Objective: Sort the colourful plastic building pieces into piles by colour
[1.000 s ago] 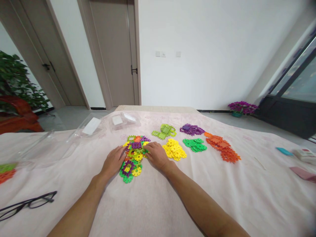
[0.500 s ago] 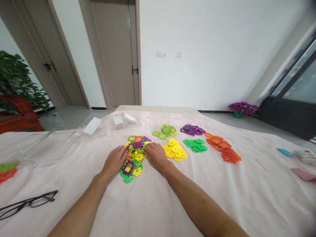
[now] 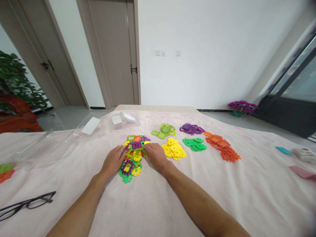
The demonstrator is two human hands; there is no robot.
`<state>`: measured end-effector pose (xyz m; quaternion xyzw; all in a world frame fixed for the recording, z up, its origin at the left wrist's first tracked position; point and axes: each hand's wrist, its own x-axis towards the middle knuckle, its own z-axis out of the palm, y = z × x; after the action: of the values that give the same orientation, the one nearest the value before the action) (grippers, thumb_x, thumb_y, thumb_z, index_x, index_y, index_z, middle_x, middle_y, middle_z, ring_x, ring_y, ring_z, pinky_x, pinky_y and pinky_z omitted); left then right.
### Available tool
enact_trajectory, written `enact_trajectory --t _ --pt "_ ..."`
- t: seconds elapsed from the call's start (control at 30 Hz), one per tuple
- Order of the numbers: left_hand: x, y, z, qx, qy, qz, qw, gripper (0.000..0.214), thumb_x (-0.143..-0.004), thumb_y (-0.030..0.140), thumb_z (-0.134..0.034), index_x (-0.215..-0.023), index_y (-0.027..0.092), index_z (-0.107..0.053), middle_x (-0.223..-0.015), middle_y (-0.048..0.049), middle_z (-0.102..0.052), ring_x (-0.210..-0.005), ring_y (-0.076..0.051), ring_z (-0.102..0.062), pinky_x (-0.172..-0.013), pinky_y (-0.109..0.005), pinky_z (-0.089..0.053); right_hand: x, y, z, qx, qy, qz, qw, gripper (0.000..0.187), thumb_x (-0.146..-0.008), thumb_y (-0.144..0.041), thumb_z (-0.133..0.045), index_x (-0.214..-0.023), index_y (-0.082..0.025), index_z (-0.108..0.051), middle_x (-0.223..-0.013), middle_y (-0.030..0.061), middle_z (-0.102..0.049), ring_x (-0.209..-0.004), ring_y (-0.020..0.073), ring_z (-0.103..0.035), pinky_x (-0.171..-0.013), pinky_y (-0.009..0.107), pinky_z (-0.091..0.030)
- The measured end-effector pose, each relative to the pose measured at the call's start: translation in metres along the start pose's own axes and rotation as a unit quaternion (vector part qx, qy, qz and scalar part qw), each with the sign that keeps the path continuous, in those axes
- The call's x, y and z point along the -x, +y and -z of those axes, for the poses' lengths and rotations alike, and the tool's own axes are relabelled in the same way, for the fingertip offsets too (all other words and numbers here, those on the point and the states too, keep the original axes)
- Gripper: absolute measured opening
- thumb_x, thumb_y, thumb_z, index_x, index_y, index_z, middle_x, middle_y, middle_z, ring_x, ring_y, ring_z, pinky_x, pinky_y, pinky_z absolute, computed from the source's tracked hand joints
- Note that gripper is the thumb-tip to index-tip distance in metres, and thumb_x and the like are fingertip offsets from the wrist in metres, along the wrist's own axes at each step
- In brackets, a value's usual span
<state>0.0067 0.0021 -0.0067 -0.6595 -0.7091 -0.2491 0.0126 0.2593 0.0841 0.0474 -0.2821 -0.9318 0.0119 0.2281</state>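
Note:
A mixed pile of plastic interlocking pieces (image 3: 136, 157) in purple, yellow, green, lime and orange lies between my hands. My left hand (image 3: 114, 159) rests at the pile's left edge, its fingertips against the pieces and partly hidden. At the right side, my right hand (image 3: 155, 154) pinches a lime-green piece (image 3: 139, 149), seen nearly edge-on above the pile. Just right of that hand is a heap of yellow flower-shaped pieces (image 3: 174, 149). Lime-green pieces (image 3: 164, 130) lie behind it.
Farther right are green pieces (image 3: 195, 144), purple pieces (image 3: 192, 128) and orange pieces (image 3: 222, 147). Clear plastic boxes (image 3: 61, 144) stand at the left and back. Eyeglasses (image 3: 29, 203) lie front left on the pink tablecloth (image 3: 153, 204). A blue item (image 3: 283, 150) lies far right.
My right fingers now have a lime-green piece tilted up at the pile. The left hand stays about where it was, and the camera view has shifted slightly.

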Motion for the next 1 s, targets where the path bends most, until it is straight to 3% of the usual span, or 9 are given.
enact_trajectory --t 0.23,0.37,0.5,0.67,0.77,0.87,1.0 --pt "0.001 -0.001 -0.001 0.005 0.001 -0.004 1.000 0.048 -0.099 0.039 -0.037 -0.137 0.018 -0.058 -0.145 -0.0115 -0.058 -0.138 -0.026 -0.049 -0.118 -0.048 -0.035 0.001 0.020 0.006 -0.120 0.092 -0.090 0.984 0.028 -0.102 -0.027 -0.045 -0.119 -0.022 -0.067 -0.109 0.0072 -0.073 -0.101 0.0190 -0.065 -0.090 0.029 -0.048" --pt "0.001 -0.002 -0.002 0.003 0.006 -0.001 1.000 0.048 -0.099 0.039 -0.038 -0.137 0.019 -0.059 -0.145 -0.0112 -0.057 -0.138 -0.026 -0.049 -0.118 -0.047 -0.036 -0.005 0.046 0.009 -0.174 0.175 -0.188 0.951 0.028 -0.095 -0.025 -0.050 -0.115 -0.021 -0.070 -0.114 0.0076 -0.074 -0.105 0.0214 -0.067 -0.097 0.034 -0.049" --pt "0.001 -0.002 -0.003 0.001 0.005 -0.002 1.000 0.049 -0.098 0.038 -0.037 -0.137 0.018 -0.059 -0.146 -0.0126 -0.057 -0.137 -0.027 -0.050 -0.118 -0.048 -0.036 -0.010 0.075 0.019 -0.222 0.194 -0.302 0.906 0.037 -0.092 -0.026 -0.048 -0.122 -0.018 -0.069 -0.106 0.0082 -0.075 -0.090 0.0221 -0.070 -0.088 0.035 -0.054" --pt "0.001 -0.001 -0.003 0.001 0.011 0.002 1.000 0.047 -0.098 0.038 -0.038 -0.136 0.021 -0.060 -0.145 -0.0103 -0.058 -0.137 -0.026 -0.050 -0.118 -0.048 -0.035 -0.009 0.095 0.025 -0.211 0.231 -0.377 0.872 0.047 -0.088 -0.027 -0.053 -0.132 -0.015 -0.064 -0.129 0.0134 -0.068 -0.105 0.0261 -0.069 -0.095 0.039 -0.052" --pt "0.001 0.001 -0.001 0.003 0.007 0.000 1.000 0.048 -0.098 0.039 -0.036 -0.136 0.019 -0.059 -0.145 -0.0113 -0.057 -0.137 -0.026 -0.050 -0.118 -0.047 -0.036 -0.009 0.090 0.021 -0.218 0.211 -0.350 0.886 0.040 -0.088 -0.023 -0.053 -0.124 -0.017 -0.069 -0.124 0.0105 -0.071 -0.105 0.0236 -0.069 -0.096 0.038 -0.052" --pt "0.001 0.002 0.000 0.009 0.009 -0.003 1.000 0.049 -0.098 0.039 -0.037 -0.136 0.018 -0.060 -0.144 -0.0122 -0.058 -0.136 -0.027 -0.051 -0.117 -0.048 -0.037 -0.009 0.072 0.011 -0.203 0.144 -0.277 0.928 0.032 -0.088 -0.016 -0.052 -0.109 -0.021 -0.074 -0.110 0.0055 -0.076 -0.103 0.0213 -0.069 -0.097 0.036 -0.052" --pt "0.001 0.001 0.000 0.010 0.012 -0.005 1.000 0.047 -0.098 0.037 -0.038 -0.134 0.019 -0.061 -0.143 -0.0115 -0.059 -0.135 -0.027 -0.052 -0.116 -0.049 -0.037 -0.005 0.046 0.001 -0.127 0.060 -0.133 0.981 0.042 -0.089 -0.009 -0.052 -0.126 -0.022 -0.068 -0.129 0.0084 -0.069 -0.120 0.0213 -0.061 -0.105 0.037 -0.046"
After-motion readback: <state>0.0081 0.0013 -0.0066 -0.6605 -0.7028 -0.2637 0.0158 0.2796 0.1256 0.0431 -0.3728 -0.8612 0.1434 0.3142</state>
